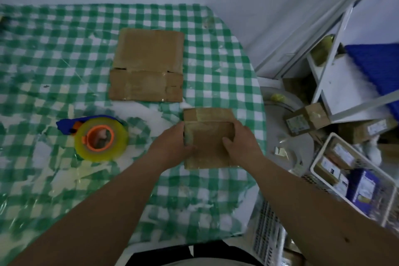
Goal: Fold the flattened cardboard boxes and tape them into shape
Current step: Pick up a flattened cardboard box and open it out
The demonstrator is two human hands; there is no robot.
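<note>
A small cardboard box (209, 136) with shiny tape on it stands near the right edge of the table. My left hand (172, 147) grips its left side and my right hand (241, 144) grips its right side, thumbs lying on the top face. A flap sticks out at the box's far side. A larger flattened cardboard box (148, 65) lies flat further back in the middle. A roll of clear tape in a blue and orange dispenser (98, 137) lies to the left of my hands.
The table wears a green and white checked cloth (43, 60) with a torn plastic cover. To the right stand a white shelf (336, 84), taped boxes on the floor (306, 121) and a white basket (354, 175) of packages.
</note>
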